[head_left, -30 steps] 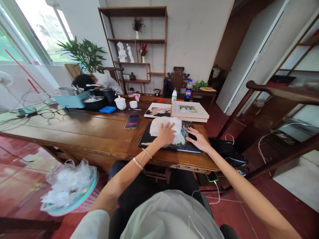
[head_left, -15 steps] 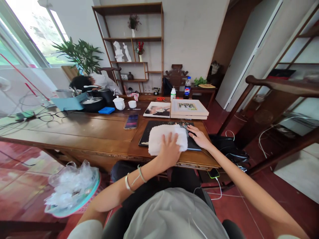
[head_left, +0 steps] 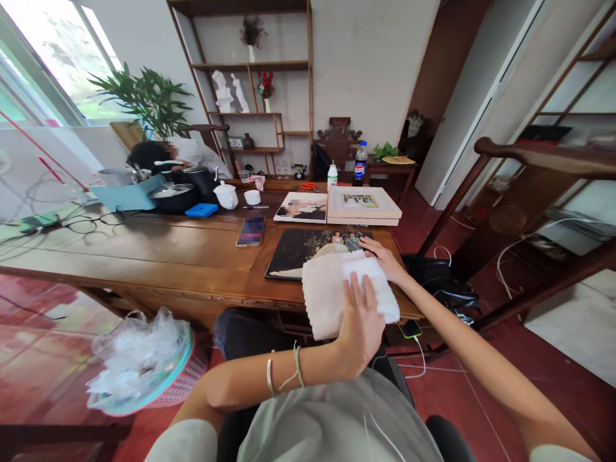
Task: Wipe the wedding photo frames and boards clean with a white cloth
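A folded white cloth (head_left: 323,289) is in my left hand (head_left: 362,321), whose fingers lie spread over its top. It covers the near right part of a dark photo panel (head_left: 301,247) and sticks out past the table's front edge. My right hand (head_left: 385,260) rests at the panel's right side, fingers stretched out and touching its far right corner. Part of that hand is hidden behind the cloth. Small printed figures show near the panel's far edge.
Behind the panel lie a photo print (head_left: 301,208) and pale framed pictures (head_left: 364,218). A phone (head_left: 251,231), white teapot (head_left: 226,196), cup (head_left: 253,197) and cola bottle (head_left: 360,165) stand or lie on the table (head_left: 192,247). A basket (head_left: 185,385) of plastic bags sits on the floor.
My left hand has drawn the cloth toward me and to the right, uncovering more of the panel's left and far parts. My right hand stays at the panel's right side.
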Demonstrator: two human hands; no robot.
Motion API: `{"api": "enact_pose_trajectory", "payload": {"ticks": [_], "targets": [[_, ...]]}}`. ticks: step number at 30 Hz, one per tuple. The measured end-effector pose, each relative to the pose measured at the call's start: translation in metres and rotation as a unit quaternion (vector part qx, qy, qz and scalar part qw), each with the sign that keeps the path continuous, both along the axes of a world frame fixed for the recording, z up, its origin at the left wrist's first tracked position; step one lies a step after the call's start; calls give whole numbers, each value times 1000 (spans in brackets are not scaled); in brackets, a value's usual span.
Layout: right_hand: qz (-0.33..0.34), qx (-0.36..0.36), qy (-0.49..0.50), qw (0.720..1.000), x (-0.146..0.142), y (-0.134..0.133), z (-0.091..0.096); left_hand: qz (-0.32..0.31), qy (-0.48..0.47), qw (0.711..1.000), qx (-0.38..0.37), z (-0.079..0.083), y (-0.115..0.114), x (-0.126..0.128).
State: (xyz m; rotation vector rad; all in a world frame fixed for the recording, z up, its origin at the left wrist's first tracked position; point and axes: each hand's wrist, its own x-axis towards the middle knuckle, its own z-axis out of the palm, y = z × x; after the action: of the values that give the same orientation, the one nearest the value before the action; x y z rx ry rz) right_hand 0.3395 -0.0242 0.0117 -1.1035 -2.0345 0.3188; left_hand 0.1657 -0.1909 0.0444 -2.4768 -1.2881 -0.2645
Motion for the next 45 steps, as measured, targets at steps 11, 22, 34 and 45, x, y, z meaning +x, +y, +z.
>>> {"api": "enact_pose_trajectory", "payload": {"ticks": [11,22,34,45], "targets": [[-29,-14,-12,999,-8,-5,1,52,-11,993,-110,63,129,-45],[-47,-12,-22,999,-10,-9,6,-135,-45,976,-165,70,194,13],[-35,-21,-7,999,-9,-6,4,-21,-52,995,-87,38,183,-122],[-31,-21,-3,999,-7,-6,4,-175,-8,980,-93,24,76,-140]]}}
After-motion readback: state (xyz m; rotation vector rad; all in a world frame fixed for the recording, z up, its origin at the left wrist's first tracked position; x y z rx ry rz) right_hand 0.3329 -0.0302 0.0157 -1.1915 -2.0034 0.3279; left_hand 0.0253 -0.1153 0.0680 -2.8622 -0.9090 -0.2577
